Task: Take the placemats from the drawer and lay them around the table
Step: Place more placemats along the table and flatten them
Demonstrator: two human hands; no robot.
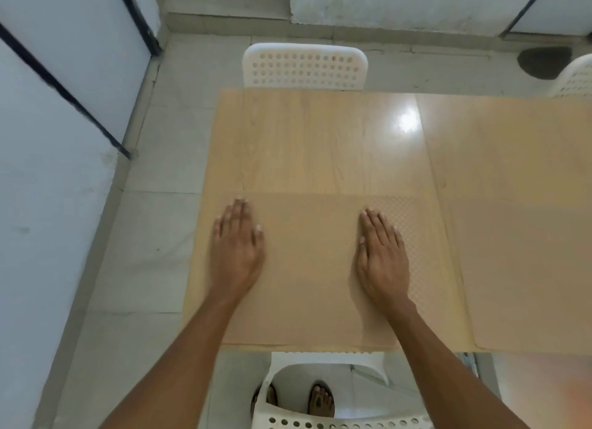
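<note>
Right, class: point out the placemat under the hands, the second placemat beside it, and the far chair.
Placemat under both hands (307, 268), head view: bare middle between the hands.
Second placemat (525, 275), head view: its centre, right of the first.
Far white chair (304, 66), head view: perforated backrest beyond the table.

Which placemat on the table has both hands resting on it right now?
The near-left placemat, at the table's left end: the left hand and right hand lie flat on it. The other placemat, to its right, is untouched.

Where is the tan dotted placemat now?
The tan dotted placemat lies flat on the wooden table's near edge, under the left hand and right hand.
</note>
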